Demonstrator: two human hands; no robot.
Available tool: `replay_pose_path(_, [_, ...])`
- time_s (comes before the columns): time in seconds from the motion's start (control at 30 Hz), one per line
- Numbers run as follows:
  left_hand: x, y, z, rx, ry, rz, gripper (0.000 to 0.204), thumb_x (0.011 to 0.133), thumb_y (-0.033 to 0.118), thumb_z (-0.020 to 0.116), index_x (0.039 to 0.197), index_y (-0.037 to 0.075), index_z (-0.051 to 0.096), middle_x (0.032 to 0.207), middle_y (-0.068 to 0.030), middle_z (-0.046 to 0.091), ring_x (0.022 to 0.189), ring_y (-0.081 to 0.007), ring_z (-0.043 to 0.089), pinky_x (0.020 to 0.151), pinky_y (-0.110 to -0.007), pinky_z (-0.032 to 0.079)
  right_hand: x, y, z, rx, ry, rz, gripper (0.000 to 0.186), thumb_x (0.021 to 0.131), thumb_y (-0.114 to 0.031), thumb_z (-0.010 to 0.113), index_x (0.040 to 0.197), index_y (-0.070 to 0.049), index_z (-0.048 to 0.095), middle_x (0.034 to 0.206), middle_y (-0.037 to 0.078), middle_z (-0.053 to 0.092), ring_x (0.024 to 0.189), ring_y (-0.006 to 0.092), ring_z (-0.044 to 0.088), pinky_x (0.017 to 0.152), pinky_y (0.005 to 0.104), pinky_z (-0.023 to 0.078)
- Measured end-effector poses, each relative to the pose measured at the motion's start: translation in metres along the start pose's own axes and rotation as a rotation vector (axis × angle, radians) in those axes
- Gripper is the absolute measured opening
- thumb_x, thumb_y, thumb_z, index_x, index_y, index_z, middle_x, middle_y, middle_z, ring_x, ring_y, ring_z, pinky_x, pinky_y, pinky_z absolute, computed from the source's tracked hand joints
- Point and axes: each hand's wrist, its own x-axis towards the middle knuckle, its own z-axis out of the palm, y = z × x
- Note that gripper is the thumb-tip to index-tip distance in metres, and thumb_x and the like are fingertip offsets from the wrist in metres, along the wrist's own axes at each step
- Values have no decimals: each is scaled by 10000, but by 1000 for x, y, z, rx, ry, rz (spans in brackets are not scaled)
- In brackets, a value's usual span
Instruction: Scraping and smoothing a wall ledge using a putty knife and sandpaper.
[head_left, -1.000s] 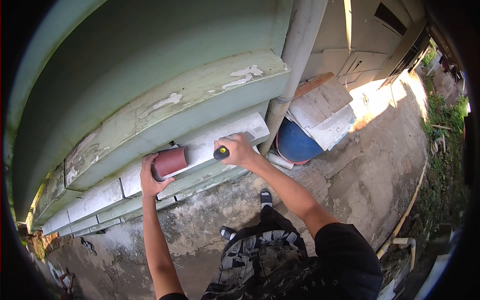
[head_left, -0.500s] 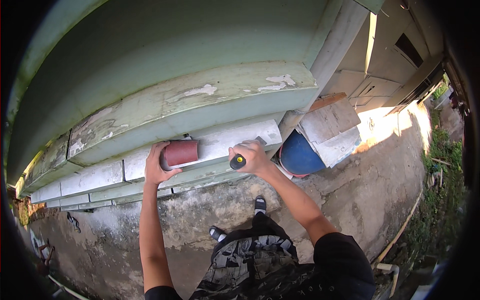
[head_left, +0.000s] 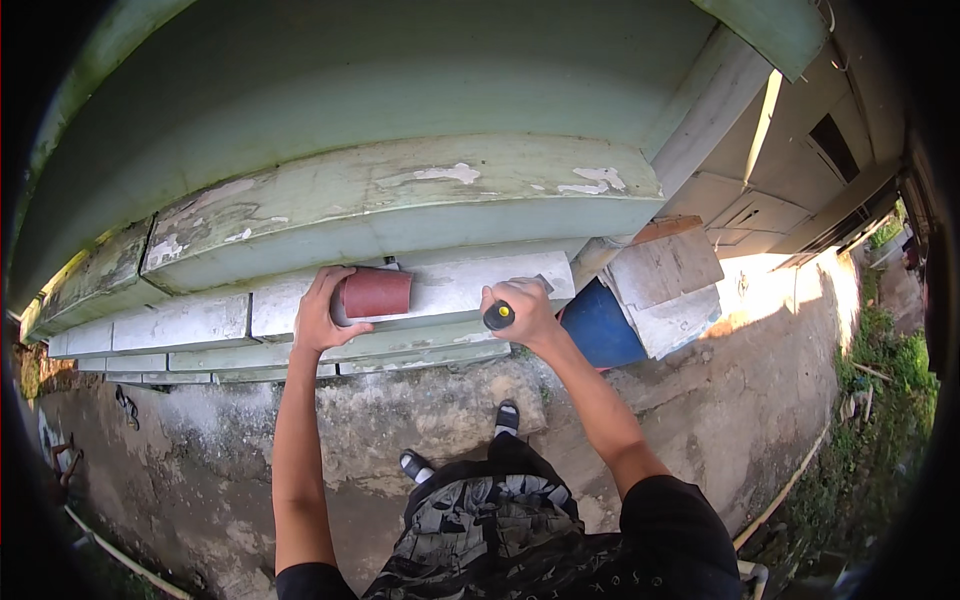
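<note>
Head view: red roll [head_left: 377,292] on white ledge [head_left: 277,312]; could tumble off near edge if hold slackens. Tool's dark handle [head_left: 497,318] could slip if grip loosens. Left hand [head_left: 322,312] half-curled round roll's left end, thumb near. Right hand [head_left: 527,310] fisted round handle, farther right. Both forearms reach far.

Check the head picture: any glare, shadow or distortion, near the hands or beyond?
Head view: left hand, reddish roll, right hand and black handle sit in soft shade, free of strong glare; head view: sunlit concrete at right looks washed out; head view: the upper green ledge bows with the fisheye, and the corners go black.
</note>
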Motion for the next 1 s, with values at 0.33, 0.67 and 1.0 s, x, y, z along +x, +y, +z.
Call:
replay_pose_path(0.33, [2,0,-4,6,2,-11,880,565,535,884,1268,98,588,1188,-156,608,1060,-393,626,879,-459,527,-14,-12,-7,-11,-88,9,269,825,-45,703,632,-43,515,575,148,549,490,345,552,468,403,417])
replay_pose_path(0.67, [5,1,1,7,3,10,861,571,521,880,1266,104,591,1183,-148,610,1068,-389,623,877,-461,527,-14,18,3,-45,-77,3,248,768,-15,702,627,-58,502,552,125,534,495,321,582,482,395,443])
replay_pose_path(1.0, [6,0,-1,-16,1,2,861,570,525,879,1269,111,593,1180,-151,613,1060,-388,627,871,-457,530,-16,49,1,-138,-48,36,277,789,-13,692,600,-62,496,519,127,518,450,314,550,455,402,421])
